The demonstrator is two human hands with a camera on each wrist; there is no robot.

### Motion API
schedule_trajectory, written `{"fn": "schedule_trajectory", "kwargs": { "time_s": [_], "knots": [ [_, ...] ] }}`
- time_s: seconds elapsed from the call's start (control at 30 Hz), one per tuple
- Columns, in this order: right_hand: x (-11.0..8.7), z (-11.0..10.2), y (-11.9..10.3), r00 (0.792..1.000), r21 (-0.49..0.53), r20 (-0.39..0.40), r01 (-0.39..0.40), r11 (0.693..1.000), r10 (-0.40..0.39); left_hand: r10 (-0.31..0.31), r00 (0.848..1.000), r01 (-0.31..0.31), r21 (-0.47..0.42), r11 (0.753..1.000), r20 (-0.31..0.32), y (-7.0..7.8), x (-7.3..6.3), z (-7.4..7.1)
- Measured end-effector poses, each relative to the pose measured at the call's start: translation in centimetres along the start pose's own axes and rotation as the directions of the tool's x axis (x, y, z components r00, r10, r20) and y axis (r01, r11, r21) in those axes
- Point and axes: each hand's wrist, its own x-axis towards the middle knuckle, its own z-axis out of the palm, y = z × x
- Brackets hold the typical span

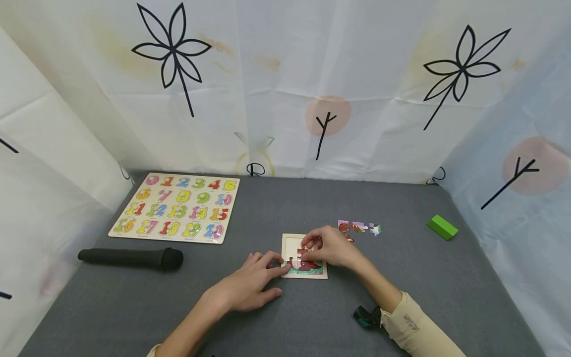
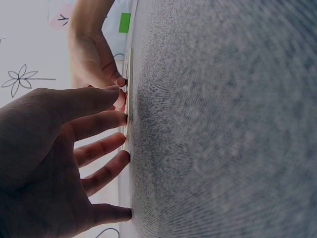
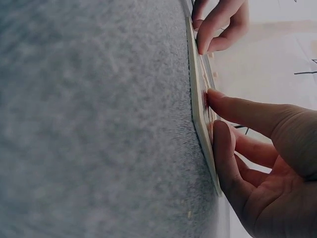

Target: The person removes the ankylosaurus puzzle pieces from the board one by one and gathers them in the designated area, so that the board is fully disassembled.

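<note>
A small square jigsaw puzzle with a pale wooden frame lies flat on the grey table, its lower part filled with red and teal picture pieces. My right hand reaches over it from the right, pinching a puzzle piece between thumb and index finger down at the board. That piece is mostly hidden by the fingers. At the frame's left side, my left hand has its fingers spread and fairly straight, the index fingertip touching the lower left corner. Several loose puzzle pieces lie just beyond the right hand.
A large number puzzle board lies at the back left, with a black microphone in front of it. Toward the right edge is a green block. A black device sits by the right sleeve. Printed curtains surround the table.
</note>
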Motion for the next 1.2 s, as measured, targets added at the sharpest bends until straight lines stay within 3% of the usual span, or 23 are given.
{"fn": "schedule_trajectory", "kwargs": {
  "time_s": [0.43,0.97,1.2],
  "knots": [
    [0.0,-0.1,-0.6,0.999,-0.032,0.035,0.001,0.999,0.000,0.009,1.000,-0.009,-0.012,1.000,-0.006,0.0,-0.2,-0.1],
    [-0.6,-0.2,0.0,0.999,0.043,0.010,0.045,0.998,-0.046,0.003,1.000,-0.003,-0.024,1.000,-0.003,0.0,0.0,-0.1],
    [-0.7,-0.6,0.6,0.992,0.203,0.056,0.100,0.974,-0.114,0.008,1.000,-0.008,-0.022,1.000,-0.003,0.1,-0.2,-0.1]
  ]
}}
